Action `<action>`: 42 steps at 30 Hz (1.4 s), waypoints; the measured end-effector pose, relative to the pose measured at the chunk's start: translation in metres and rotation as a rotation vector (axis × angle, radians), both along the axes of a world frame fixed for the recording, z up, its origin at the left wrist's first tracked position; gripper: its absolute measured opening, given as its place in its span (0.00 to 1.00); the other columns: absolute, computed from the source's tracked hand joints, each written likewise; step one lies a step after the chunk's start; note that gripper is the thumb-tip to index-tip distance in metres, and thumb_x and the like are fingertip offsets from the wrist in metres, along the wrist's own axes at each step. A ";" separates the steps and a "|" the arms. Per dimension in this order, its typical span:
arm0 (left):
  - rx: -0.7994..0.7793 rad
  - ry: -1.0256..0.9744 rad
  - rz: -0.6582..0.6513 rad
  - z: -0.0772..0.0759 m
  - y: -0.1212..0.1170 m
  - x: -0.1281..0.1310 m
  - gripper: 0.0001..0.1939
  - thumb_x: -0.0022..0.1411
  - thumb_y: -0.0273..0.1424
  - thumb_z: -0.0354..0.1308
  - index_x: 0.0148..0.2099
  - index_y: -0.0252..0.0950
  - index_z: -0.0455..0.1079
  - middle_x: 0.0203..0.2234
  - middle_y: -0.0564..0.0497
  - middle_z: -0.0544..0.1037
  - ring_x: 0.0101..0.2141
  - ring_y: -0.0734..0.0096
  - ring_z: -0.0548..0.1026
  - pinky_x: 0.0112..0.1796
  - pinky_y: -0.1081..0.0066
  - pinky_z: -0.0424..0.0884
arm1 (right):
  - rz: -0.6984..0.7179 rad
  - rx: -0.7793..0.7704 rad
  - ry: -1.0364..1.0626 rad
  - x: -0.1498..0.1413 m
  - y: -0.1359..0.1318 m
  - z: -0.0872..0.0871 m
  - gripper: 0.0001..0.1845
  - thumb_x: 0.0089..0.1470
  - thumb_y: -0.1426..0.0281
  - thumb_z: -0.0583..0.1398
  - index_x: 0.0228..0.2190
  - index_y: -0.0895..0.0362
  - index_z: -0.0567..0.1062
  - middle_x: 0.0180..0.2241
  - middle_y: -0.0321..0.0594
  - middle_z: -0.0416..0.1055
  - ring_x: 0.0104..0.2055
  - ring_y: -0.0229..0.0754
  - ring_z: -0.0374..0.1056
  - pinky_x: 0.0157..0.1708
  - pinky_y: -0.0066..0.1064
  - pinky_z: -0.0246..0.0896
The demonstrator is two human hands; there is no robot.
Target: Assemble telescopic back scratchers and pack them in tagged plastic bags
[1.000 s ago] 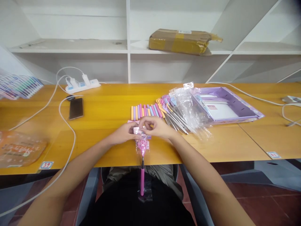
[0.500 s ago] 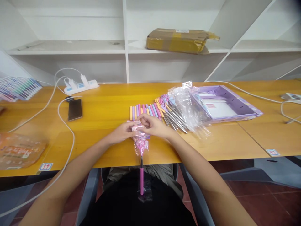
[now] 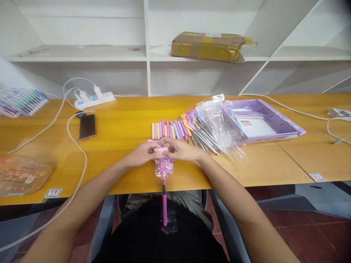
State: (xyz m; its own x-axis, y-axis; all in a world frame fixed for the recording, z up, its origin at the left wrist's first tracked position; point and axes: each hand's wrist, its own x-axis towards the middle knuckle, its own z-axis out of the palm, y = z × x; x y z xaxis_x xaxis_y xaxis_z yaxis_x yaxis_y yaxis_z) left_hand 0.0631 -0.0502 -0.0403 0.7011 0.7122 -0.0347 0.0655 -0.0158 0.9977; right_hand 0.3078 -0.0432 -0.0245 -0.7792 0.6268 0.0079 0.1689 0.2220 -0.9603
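Note:
Between my two hands is a small pink printed card (image 3: 160, 152) at the top of a clear plastic bag (image 3: 172, 219). My left hand (image 3: 141, 154) pinches the card's left side, and my right hand (image 3: 182, 149) grips its right side. Inside the bag, a pink back scratcher (image 3: 165, 210) hangs toward my lap past the table edge, claw head up and handle down. Just beyond my hands lie coloured handles (image 3: 162, 129) in a row. Right of them is a pile of back scratchers (image 3: 204, 135) with metal rods and coloured claw heads.
Clear bags (image 3: 219, 128) lie against a purple box (image 3: 285, 124) on the right. On the left are a phone (image 3: 87, 126), a power strip (image 3: 95, 101), a loose white cable (image 3: 85, 160) and an orange package (image 3: 26, 173). A taped carton (image 3: 207, 46) sits on the shelf.
My right fingers have come down from a raised pinch onto the card. Its pink printed face now shows flat between both hands. The view has shifted slightly.

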 end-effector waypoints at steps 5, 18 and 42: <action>0.007 0.031 -0.052 0.006 0.000 -0.003 0.21 0.69 0.47 0.67 0.52 0.35 0.81 0.42 0.43 0.84 0.36 0.65 0.82 0.42 0.63 0.80 | 0.056 0.048 0.011 0.002 0.002 -0.001 0.21 0.63 0.73 0.61 0.56 0.55 0.67 0.40 0.36 0.73 0.36 0.36 0.65 0.34 0.29 0.63; -0.114 0.081 -0.003 0.010 -0.009 -0.002 0.39 0.56 0.33 0.78 0.67 0.39 0.69 0.48 0.40 0.83 0.36 0.61 0.85 0.35 0.65 0.81 | -0.021 -0.144 0.188 -0.001 0.005 -0.004 0.33 0.58 0.75 0.62 0.63 0.52 0.64 0.32 0.29 0.71 0.24 0.31 0.60 0.23 0.26 0.55; -0.119 -0.432 0.520 0.036 0.004 -0.013 0.22 0.64 0.45 0.66 0.51 0.37 0.68 0.33 0.51 0.81 0.28 0.68 0.79 0.33 0.66 0.74 | -1.239 0.805 -0.186 0.148 0.039 0.078 0.21 0.65 0.63 0.60 0.57 0.55 0.75 0.45 0.48 0.80 0.43 0.49 0.75 0.48 0.43 0.69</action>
